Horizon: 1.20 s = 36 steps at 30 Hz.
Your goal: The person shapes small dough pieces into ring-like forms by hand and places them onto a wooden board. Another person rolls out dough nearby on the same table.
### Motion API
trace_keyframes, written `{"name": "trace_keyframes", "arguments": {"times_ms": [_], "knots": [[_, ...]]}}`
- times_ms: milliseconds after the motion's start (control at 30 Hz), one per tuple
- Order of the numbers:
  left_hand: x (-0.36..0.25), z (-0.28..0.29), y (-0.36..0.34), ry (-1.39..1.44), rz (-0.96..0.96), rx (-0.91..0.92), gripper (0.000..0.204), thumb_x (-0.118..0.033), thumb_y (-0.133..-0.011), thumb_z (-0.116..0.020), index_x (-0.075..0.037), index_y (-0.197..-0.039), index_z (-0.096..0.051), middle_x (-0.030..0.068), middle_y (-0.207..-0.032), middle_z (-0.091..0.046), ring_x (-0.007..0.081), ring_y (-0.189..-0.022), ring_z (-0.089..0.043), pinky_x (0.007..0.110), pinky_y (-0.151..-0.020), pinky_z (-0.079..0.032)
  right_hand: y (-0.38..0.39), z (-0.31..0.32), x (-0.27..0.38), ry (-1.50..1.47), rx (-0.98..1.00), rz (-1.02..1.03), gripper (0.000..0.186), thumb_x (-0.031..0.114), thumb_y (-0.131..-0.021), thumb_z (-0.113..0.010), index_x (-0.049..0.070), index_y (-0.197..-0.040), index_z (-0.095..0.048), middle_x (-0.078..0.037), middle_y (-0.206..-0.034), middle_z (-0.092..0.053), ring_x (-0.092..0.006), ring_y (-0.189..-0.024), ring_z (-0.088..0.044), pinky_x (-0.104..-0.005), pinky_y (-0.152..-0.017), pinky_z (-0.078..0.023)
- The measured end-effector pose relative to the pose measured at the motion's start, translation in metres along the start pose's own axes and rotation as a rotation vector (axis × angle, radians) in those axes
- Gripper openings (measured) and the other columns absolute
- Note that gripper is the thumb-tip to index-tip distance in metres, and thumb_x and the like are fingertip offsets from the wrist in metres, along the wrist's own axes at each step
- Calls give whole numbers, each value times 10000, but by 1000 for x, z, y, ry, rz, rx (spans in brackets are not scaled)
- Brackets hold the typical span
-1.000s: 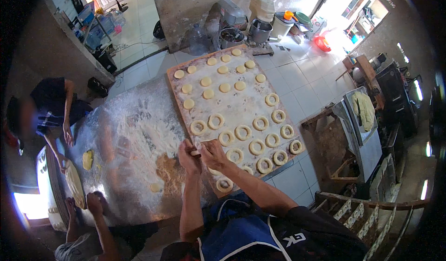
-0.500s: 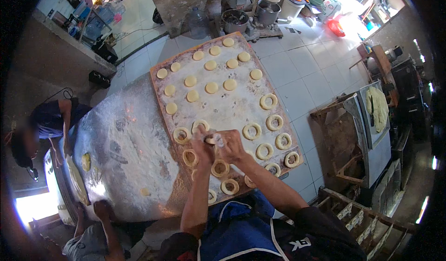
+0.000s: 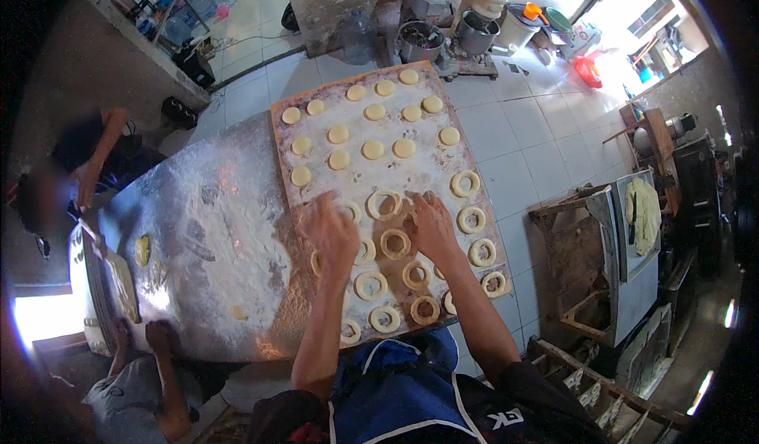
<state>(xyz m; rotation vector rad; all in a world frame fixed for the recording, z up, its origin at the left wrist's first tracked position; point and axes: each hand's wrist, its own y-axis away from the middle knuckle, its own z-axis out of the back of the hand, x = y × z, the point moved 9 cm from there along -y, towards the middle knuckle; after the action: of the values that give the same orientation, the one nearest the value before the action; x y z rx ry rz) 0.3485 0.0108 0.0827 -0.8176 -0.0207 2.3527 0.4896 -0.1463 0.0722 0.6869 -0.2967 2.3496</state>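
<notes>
A floured wooden board (image 3: pixel 431 167) lies before me with dough rings and flat dough discs. One dough ring (image 3: pixel 385 204) rests between my hands, touched by neither as far as I can see. My left hand (image 3: pixel 330 226) hovers left of it, blurred, with fingers loosely apart and nothing visible in them; it partly covers another ring (image 3: pixel 349 212). To the right, my right hand (image 3: pixel 431 224) is open, fingertips pointing down near the board. Several more rings, such as one dough ring (image 3: pixel 395 244), fill the near part. Uncut dough discs (image 3: pixel 373 150) occupy the far part.
A floured metal table (image 3: pixel 213 230) adjoins the board's left side. Two people (image 3: pixel 103 151) are at its left end, beside a long dough strip (image 3: pixel 122 286). Mixers (image 3: pixel 478 29) stand beyond the board. At right, a side table (image 3: pixel 636 286) bears a dough slab (image 3: pixel 646 215).
The dough ring I held between both hands now lies on the board. My hands have moved apart, left and right. The view has shifted slightly.
</notes>
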Motion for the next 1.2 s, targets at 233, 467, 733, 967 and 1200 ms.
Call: {"name": "trace_keyframes", "arguments": {"times_ms": [233,467,733,967,1200], "knots": [[181,127,116,-339,465,-249,278,-125,-850,-581,-63,-1121,-580,172,-1123,-598,376,-1111,-509,480,-973,-346,13,-29,40,11,134,168,378,84,-725,-642,58,-1100,-606,-177,-954,-560,-371,-943,-529,-462,-814,-460],[303,191,176,-235,497,-134,397,-130,-829,-681,-64,-1212,-596,174,-1161,-596,357,-1147,-504,518,-997,-347,30,-58,163,-175,-11,284,342,35,-773,-626,54,-1115,-612,-163,-947,-588,-331,-839,-564,-431,-775,-462],[300,190,179,416,588,-168,289,-30,-812,-665,6,-1095,-618,132,-1002,-646,232,-944,-632,357,-830,-504,101,-208,304,-609,479,291,332,132,-841,-656,-8,-1139,-622,-152,-908,-666,-280,-860,-636,-366,-793,-502],[286,171,179,1216,608,-175,276,-82,-873,-668,38,-1117,-622,94,-1012,-651,165,-904,-629,302,-790,-513,110,-239,308,-917,502,35,276,54,-880,-652,-54,-1133,-630,-134,-968,-699,-150,-896,-657,-314,-800,-539],[277,186,166,1000,471,5,241,-79,-897,-647,35,-1108,-627,83,-977,-658,142,-890,-617,295,-782,-512,109,-211,327,-760,356,118,418,56,-801,-725,-38,-1178,-572,-164,-967,-695,-198,-879,-685,-342,-783,-558]]}}
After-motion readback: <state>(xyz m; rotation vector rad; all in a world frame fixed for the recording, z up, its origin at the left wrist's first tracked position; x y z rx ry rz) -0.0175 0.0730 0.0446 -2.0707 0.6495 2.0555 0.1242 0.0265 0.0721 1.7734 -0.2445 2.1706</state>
